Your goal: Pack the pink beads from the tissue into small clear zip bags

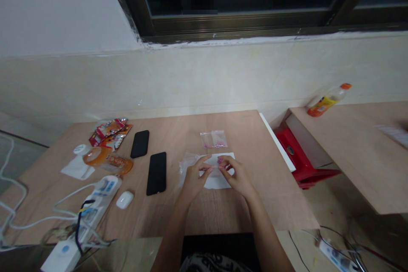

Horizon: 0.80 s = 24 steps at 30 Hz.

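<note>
Left hand (195, 175), right hand (235, 174) pinching tiny pink bead (219, 161) over white paper sheet (219, 180); bead likely light, slippery; fingertip grip.

left hand (195, 177) + right hand (237, 175) pinching small plastic bag (208, 165) | white paper (219, 180) beneath

Bare wood of the light wooden table (242, 204) was left open to the right of the right hand (237, 176) and along the near edge. The far side was partly blocked by a small clear plastic bag of pink beads (213, 139). The left was closed off by two flat black phones (157, 173), a white earbud case (124, 199) and a white power strip with cables (95, 206).
</note>
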Each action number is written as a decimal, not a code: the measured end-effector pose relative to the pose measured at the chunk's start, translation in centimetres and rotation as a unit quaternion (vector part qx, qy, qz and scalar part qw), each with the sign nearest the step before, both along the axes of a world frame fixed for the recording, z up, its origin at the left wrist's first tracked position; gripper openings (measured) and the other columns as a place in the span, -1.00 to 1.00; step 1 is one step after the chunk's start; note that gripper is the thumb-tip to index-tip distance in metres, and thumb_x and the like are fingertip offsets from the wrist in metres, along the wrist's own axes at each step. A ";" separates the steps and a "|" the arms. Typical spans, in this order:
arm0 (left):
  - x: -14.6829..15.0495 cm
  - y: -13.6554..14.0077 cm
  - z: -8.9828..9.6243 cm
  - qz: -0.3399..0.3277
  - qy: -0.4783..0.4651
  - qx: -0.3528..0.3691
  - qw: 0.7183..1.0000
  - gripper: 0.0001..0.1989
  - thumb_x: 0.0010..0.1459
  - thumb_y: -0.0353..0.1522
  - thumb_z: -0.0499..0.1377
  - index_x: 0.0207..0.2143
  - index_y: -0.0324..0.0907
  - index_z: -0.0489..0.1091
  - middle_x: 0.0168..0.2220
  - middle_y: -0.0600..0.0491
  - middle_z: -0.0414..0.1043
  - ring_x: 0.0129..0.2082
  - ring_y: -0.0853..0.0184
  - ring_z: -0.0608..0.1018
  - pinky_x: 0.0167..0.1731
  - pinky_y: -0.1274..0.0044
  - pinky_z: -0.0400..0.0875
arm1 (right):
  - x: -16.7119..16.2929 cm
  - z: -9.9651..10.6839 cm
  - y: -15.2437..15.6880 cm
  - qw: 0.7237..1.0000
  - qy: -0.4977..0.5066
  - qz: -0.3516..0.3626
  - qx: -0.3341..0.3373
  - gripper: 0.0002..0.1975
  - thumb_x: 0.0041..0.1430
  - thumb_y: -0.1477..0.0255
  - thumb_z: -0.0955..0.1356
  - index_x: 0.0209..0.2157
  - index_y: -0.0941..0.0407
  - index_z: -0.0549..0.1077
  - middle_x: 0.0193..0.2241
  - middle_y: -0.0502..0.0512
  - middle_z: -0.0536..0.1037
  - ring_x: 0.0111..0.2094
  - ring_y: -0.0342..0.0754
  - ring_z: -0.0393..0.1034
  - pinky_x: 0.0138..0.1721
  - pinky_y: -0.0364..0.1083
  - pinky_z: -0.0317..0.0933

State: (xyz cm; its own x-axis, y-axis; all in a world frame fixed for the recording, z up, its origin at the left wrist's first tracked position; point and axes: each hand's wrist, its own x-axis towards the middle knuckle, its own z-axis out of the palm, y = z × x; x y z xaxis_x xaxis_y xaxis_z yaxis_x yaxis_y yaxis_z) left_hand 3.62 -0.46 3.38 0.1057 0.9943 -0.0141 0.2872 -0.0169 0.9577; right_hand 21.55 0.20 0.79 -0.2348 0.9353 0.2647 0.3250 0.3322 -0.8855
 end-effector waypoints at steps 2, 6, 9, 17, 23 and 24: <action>0.0 0.0 -0.1 0.003 0.012 0.014 1.000 -0.66 0.09 -0.37 0.19 -0.04 -0.08 0.44 -0.33 0.06 0.62 -0.30 0.28 0.63 -0.23 0.48 0.49 | 0.1 0.1 0.1 1.000 -0.001 -0.010 0.004 -0.73 0.22 0.39 0.31 -0.03 0.06 0.43 -0.33 0.09 0.57 -0.34 -0.06 0.46 -0.30 -0.08 0.35; 0.2 0.0 -0.3 0.037 0.011 0.021 0.999 -0.70 0.07 -0.39 0.21 -0.10 -0.08 0.48 -0.37 0.08 0.62 -0.34 0.29 0.63 -0.21 0.46 0.51 | 0.1 0.1 0.3 1.000 0.003 -0.018 0.001 -0.73 0.22 0.36 0.31 -0.04 0.05 0.44 -0.29 0.10 0.57 -0.33 -0.05 0.47 -0.29 -0.07 0.36; 0.2 -0.1 -0.1 0.047 0.002 0.009 0.999 -0.60 0.07 -0.37 0.23 0.01 -0.09 0.42 -0.32 0.06 0.63 -0.32 0.26 0.64 -0.18 0.43 0.52 | 0.3 0.0 0.5 0.999 0.008 -0.031 -0.009 -0.73 0.23 0.33 0.31 -0.05 0.05 0.44 -0.28 0.12 0.57 -0.31 -0.04 0.47 -0.29 -0.07 0.36; -0.5 -0.1 0.3 0.056 -0.003 0.026 0.998 -0.70 0.15 -0.28 0.17 -0.06 -0.09 0.48 -0.19 0.01 0.61 -0.13 0.20 0.61 -0.04 0.39 0.46 | 0.2 -0.9 1.4 0.996 0.069 -0.036 -0.035 -0.57 0.17 0.30 0.36 0.07 0.05 0.33 -0.26 0.10 0.53 -0.33 -0.06 0.43 -0.25 -0.05 0.35; -0.8 0.4 -0.5 0.114 -0.027 0.065 0.991 -0.60 0.15 -0.27 0.17 0.04 -0.15 0.37 -0.12 -0.03 0.57 -0.13 0.26 0.60 -0.04 0.43 0.45 | -0.8 -3.7 2.6 0.992 0.093 0.004 -0.080 -0.55 0.18 0.31 0.34 0.10 0.04 0.29 -0.38 0.03 0.46 -0.35 -0.06 0.40 -0.27 -0.07 0.33; -1.0 0.5 -0.8 0.120 -0.032 0.067 0.990 -0.57 0.13 -0.28 0.18 0.06 -0.15 0.34 -0.09 -0.05 0.56 -0.12 0.27 0.59 -0.05 0.43 0.45 | -0.9 -4.1 3.1 0.991 0.103 -0.001 -0.086 -0.56 0.18 0.30 0.33 0.09 0.05 0.29 -0.40 0.02 0.45 -0.38 -0.07 0.39 -0.32 -0.09 0.32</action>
State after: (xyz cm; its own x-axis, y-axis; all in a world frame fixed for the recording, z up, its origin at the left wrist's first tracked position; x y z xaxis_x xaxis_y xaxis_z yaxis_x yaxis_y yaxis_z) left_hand 2.65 0.08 2.59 -0.1371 0.9833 0.1194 0.2375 -0.0844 0.9677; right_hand 20.69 3.27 -3.31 -0.1910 0.9711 0.1434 0.1310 0.1700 -0.9767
